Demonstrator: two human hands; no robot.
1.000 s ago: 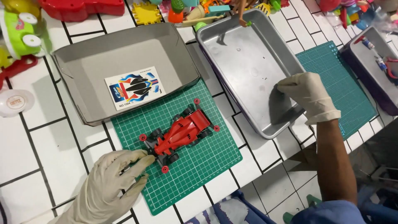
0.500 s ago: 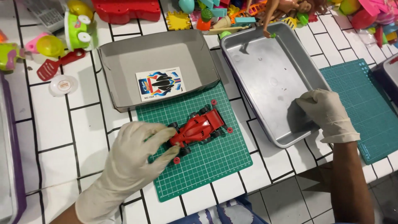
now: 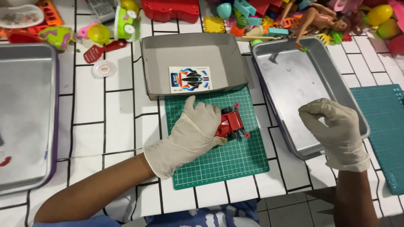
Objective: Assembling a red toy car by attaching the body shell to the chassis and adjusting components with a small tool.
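A red toy race car (image 3: 230,122) lies on a small green cutting mat (image 3: 219,157). My gloved left hand (image 3: 191,132) lies over the car's left part and grips it; only its right end with black wheels shows. My gloved right hand (image 3: 334,128) hovers over the near edge of a metal tray (image 3: 294,84), fingers curled together, with nothing seen in it. Behind the mat stands a grey cardboard box lid (image 3: 191,52) with a sticker sheet (image 3: 190,79) inside.
A second metal tray (image 3: 25,113) lies at the left. Another green mat (image 3: 385,126) lies at the far right. Several colourful plastic toys (image 3: 269,17) crowd the back of the white tiled table, with a red spatula (image 3: 99,50) and a small round lid (image 3: 103,68).
My left hand has moved forward over the car and closed on it. My right hand lifted off the tray's rim. The view shifted right and the left tray came into sight.
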